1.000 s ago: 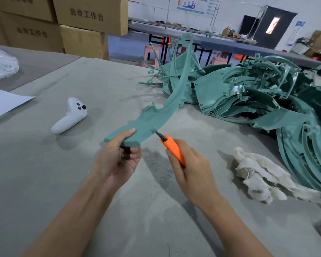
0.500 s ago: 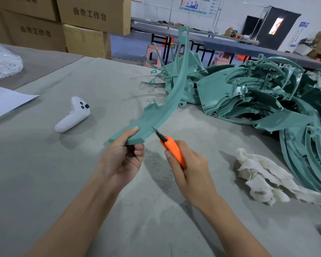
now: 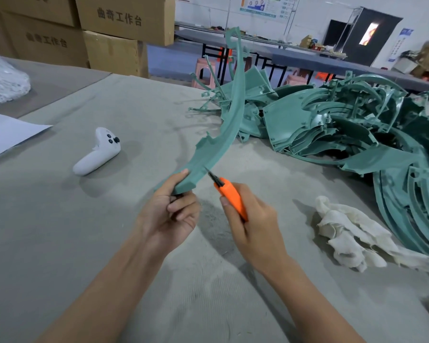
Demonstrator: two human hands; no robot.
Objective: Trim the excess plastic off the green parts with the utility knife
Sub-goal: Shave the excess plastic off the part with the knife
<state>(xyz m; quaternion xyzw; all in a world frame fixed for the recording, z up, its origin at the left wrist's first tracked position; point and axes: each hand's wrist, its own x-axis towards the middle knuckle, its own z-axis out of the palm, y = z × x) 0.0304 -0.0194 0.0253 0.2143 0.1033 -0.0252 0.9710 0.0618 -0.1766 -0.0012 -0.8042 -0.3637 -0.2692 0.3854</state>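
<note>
Early in the job, I judged: the left hand's (image 3: 169, 216) grip pinched one curved green part (image 3: 229, 120) mid-frame, the right hand's (image 3: 255, 231) grip wrapped the orange utility knife (image 3: 233, 201), blade at its edge; the heap of green parts (image 3: 332, 125) upper right seemingly waited

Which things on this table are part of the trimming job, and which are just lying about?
Job: curved green part, held by the left hand; orange utility knife, gripped by the right hand; pile of green parts.

Lying about: white game controller; white rag; sheet of paper; cardboard boxes.
</note>
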